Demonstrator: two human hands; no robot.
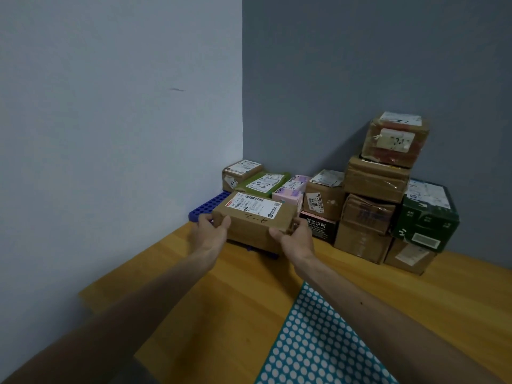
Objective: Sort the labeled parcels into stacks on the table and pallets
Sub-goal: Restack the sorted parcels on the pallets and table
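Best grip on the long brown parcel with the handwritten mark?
Probably its two short ends, one hand from each side, as the left hand and right hand hold the brown parcel now: it is long and low, label up.

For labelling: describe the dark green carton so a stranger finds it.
Find the tall parcel stack against the grey wall. At its right end, atop a brown box, sits the dark green carton. Its neighbours are all brown cardboard.
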